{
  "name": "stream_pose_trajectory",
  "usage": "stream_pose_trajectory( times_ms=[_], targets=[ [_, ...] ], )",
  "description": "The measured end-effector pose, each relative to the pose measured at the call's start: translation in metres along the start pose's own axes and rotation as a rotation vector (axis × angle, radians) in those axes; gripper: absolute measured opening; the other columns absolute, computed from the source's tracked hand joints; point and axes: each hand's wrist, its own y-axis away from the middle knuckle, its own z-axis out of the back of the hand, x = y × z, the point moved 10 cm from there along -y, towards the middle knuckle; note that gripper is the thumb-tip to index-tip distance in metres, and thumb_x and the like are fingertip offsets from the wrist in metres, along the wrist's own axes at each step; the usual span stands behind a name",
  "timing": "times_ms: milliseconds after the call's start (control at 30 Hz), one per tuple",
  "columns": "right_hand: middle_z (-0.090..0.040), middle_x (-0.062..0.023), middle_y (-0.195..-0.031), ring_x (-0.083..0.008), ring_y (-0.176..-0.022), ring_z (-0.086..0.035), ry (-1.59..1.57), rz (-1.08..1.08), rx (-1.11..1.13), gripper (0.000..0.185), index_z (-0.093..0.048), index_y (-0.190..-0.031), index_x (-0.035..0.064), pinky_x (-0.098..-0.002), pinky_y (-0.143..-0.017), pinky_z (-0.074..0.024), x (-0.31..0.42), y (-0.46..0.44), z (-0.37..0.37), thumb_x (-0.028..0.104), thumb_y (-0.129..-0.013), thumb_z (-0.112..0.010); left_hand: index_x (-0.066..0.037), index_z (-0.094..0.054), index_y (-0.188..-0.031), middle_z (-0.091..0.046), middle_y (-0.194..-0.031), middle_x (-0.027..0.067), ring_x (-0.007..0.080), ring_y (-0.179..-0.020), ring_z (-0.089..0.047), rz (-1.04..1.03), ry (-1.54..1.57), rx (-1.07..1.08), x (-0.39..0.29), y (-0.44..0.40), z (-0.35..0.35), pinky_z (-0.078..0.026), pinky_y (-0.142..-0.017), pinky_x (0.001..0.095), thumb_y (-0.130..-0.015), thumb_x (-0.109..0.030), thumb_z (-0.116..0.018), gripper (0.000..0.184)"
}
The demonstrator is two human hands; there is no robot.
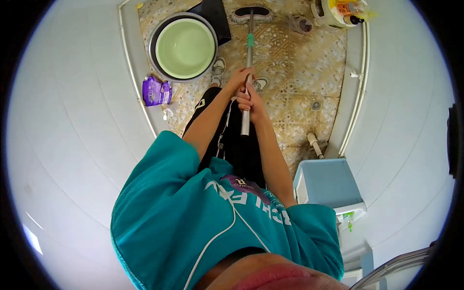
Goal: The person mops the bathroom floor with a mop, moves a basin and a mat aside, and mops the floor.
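A long metal pole [250, 57] with a green collar runs away from my body to a mop or brush head [252, 14] lying on the tiled floor. My left hand [239, 79] is wrapped round the pole below the collar. Just nearer to me, my right hand [252, 101] also grips the pole, its fingers curled round it. The pole's bare end sticks out toward my body. My shoes show on either side of the hands.
Stacked basins, a green one [185, 48] on top, stand at the upper left by a black dustpan [212, 19]. A purple bag [156, 91] lies by the left wall. At right are a white bucket [323, 14], a floor pipe [314, 144] and a blue-topped cabinet [330, 182].
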Motion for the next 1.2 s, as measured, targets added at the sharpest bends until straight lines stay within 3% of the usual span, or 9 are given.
stream_pose_trajectory(
  times_ms=[300,400,633,767,833,900,1033,1067,1200],
  targets=[
    [-0.034,0.0025,-0.053,-0.0073,-0.038,-0.033,0.776,0.347,-0.537,0.021,-0.039,-0.076,0.0097,-0.0241,-0.035,-0.0304,-0.004,-0.036,0.03,0.017,-0.093,-0.049,-0.001,-0.061,-0.086,-0.054,-0.067,0.0042,0.0108,-0.051,-0.048,0.12,-0.153,0.218,0.021,0.02,0.042,-0.038,-0.048,0.025,-0.085,-0.024,-0.062,0.024],
    [-0.033,0.0029,-0.052,-0.008,-0.037,-0.034,0.625,0.389,-0.397,0.024,-0.038,-0.071,0.0122,-0.0246,-0.034,-0.03,-0.019,-0.063,0.003,0.017,-0.093,-0.047,0.001,-0.061,-0.084,-0.055,-0.069,0.0067,0.0142,-0.06,-0.053,0.148,0.241,0.168,-0.012,0.013,0.056,-0.044,-0.054,0.0271,-0.083,-0.017,-0.062,0.017],
    [-0.036,0.0027,-0.056,-0.0069,-0.04,-0.036,0.352,0.539,-0.246,0.022,-0.038,-0.07,0.013,-0.022,-0.034,-0.0314,-0.038,-0.116,-0.077,0.013,-0.092,-0.045,0.0,-0.057,-0.084,-0.057,-0.064,0.0047,0.0134,-0.054,-0.053,-0.026,-0.232,0.297,-0.089,-0.001,0.099,-0.046,-0.052,0.0284,-0.082,-0.019,-0.059,0.02],
    [-0.044,0.001,-0.06,-0.0087,-0.046,-0.043,0.023,0.56,-0.001,0.018,-0.043,-0.075,0.0113,-0.0229,-0.039,-0.0367,-0.002,-0.156,-0.146,0.016,-0.09,-0.051,0.002,-0.056,-0.088,-0.058,-0.069,0.0044,0.0133,-0.063,-0.057,0.115,0.878,1.171,-0.166,0.029,0.054,-0.048,-0.061,0.0238,-0.089,-0.024,-0.049,0.027],
    [-0.048,-0.0011,-0.062,-0.0105,-0.048,-0.048,-0.153,0.524,0.111,0.016,-0.045,-0.077,0.0094,-0.023,-0.042,-0.0404,0.01,-0.17,-0.186,0.016,-0.09,-0.051,-0.001,-0.054,-0.089,-0.057,-0.075,0.0028,0.0119,-0.068,-0.058,-0.402,0.566,0.427,-0.197,-0.022,0.092,-0.048,-0.066,0.0231,-0.093,-0.022,-0.043,0.024],
    [-0.052,-0.0043,-0.069,-0.0145,-0.06,-0.055,0.148,0.56,-0.071,0.019,-0.049,-0.082,0.0041,-0.0272,-0.054,-0.0486,0.02,-0.182,-0.227,0.02,-0.093,-0.048,-0.003,-0.054,-0.096,-0.058,-0.083,0.0019,0.0109,-0.075,-0.058,-0.201,0.74,0.389,-0.17,-0.079,0.102,-0.049,-0.07,0.0244,-0.096,-0.021,-0.039,0.023],
    [-0.057,-0.0078,-0.072,-0.016,-0.056,-0.056,0.879,0.554,0.005,0.015,-0.051,-0.088,0.0022,-0.025,-0.049,-0.0478,0.044,-0.224,-0.305,0.016,-0.091,-0.05,-0.005,-0.044,-0.124,-0.053,-0.12,0.0079,0.0198,-0.104,-0.054,-0.258,1.509,1.461,-0.295,-0.035,0.111,-0.047,-0.086,0.03,-0.097,-0.025,-0.037,0.034],
    [-0.061,-0.0131,-0.085,-0.0206,-0.068,-0.061,0.957,0.525,0.048,0.023,-0.052,-0.1,-0.0035,-0.0293,-0.056,-0.0522,0.05,-0.233,-0.311,0.018,-0.092,-0.049,-0.004,-0.042,-0.126,-0.052,-0.122,0.0089,0.0213,-0.106,-0.053,-0.476,1.301,0.897,-0.306,-0.057,0.139,-0.046,-0.088,0.0316,-0.097,-0.025,-0.036,0.036],
    [-0.061,-0.0114,-0.084,-0.0214,-0.07,-0.062,1.134,0.362,-0.15,0.027,-0.054,-0.101,-0.002,-0.0337,-0.063,-0.0536,0.054,-0.252,-0.268,0.023,-0.094,-0.047,-0.002,-0.04,-0.129,-0.053,-0.122,0.0106,0.0228,-0.108,-0.053,-0.694,0.956,-0.073,-0.301,-0.054,0.211,-0.046,-0.088,0.035,-0.098,-0.025,-0.037,0.039]
  ],
)
